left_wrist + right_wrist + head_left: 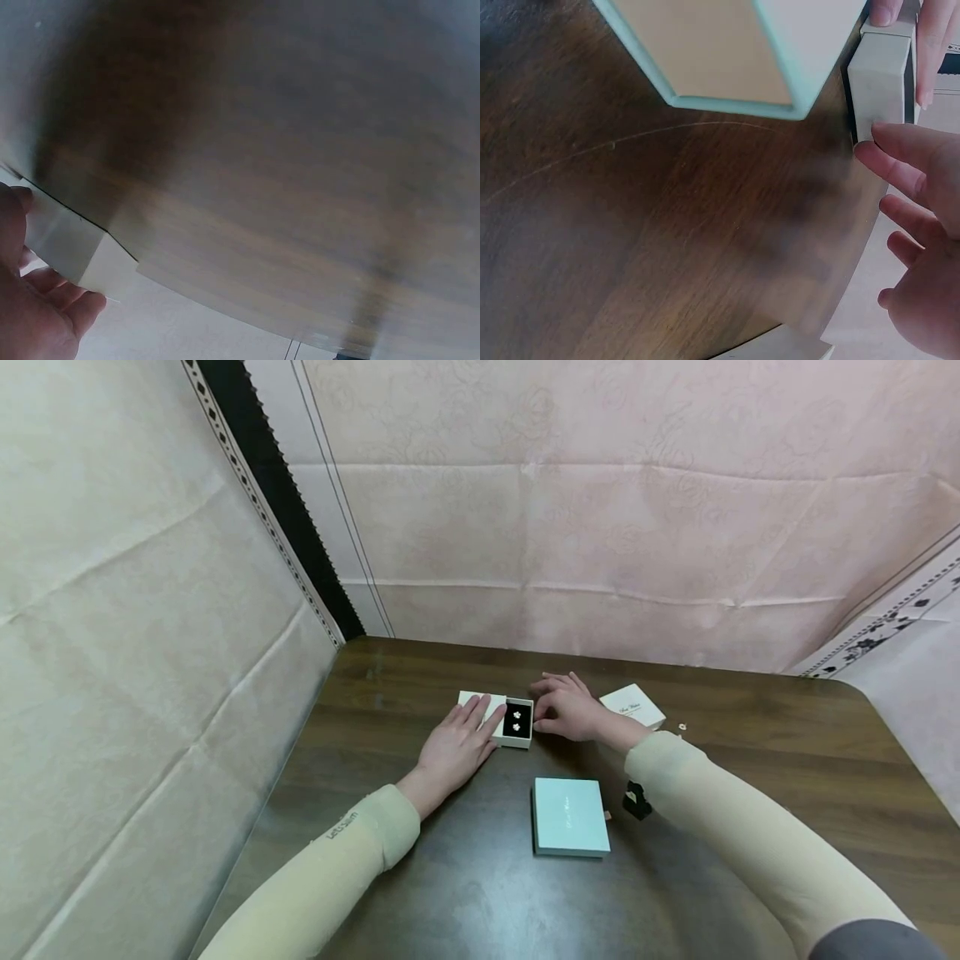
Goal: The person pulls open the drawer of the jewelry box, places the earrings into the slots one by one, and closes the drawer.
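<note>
A white drawer-style jewelry box [497, 700] lies on the table with its drawer part way out. In the drawer, two small flower-shaped earrings sit on a black insert [508, 727]. My left hand [453, 752] holds the sleeve, fingers extended over the top and thumb along the near side; the left wrist view shows this white sleeve [71, 232] beside the fingers. At the drawer's right end is my right hand [566, 714], its thumb and index finger pinched together at the end wall [877, 90]. Whatever thin part may lie between those tips is hidden.
A teal box [570, 814] with a small tab lies nearer the body. Behind the right wrist sits a white lid-like box [633, 703] with lettering. One tiny shiny piece [682, 727] lies beside it. The right wrist wears a black item [637, 800].
</note>
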Tool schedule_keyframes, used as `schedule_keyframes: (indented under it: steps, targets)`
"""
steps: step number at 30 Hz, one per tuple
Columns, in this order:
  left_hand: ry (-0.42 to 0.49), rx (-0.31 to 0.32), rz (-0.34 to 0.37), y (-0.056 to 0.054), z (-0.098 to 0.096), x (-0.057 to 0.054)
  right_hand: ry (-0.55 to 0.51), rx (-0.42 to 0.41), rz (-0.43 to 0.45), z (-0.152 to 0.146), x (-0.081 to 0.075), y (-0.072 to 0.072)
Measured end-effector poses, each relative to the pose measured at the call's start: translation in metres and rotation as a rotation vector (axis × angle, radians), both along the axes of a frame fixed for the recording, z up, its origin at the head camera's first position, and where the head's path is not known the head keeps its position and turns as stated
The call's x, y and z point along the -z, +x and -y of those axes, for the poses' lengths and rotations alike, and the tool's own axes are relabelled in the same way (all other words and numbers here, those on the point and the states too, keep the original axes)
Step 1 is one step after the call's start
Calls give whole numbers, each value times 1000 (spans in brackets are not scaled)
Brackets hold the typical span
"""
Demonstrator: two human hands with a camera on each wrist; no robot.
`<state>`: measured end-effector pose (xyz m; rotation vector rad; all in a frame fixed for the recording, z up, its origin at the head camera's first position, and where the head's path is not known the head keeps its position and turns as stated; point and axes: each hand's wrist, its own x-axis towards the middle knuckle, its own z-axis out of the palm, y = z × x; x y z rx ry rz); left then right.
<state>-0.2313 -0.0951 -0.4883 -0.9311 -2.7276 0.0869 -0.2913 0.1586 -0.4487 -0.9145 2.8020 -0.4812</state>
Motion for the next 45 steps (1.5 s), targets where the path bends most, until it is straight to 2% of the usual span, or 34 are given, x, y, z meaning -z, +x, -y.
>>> schedule_keyframes:
  steps: [19,25,30,45]
  targets:
    - [-10,14,-53,-1,0,1,28,4,12,8,-2,-5]
    - [-30,0,-33,-2,0,2,32,-6,17,12,-3,-6]
    - [-26,5,-47,-1,0,2,37,-6,21,16,-4,-6]
    - [-41,4,-28,-2,1,2,69,-26,18,27,-4,-12]
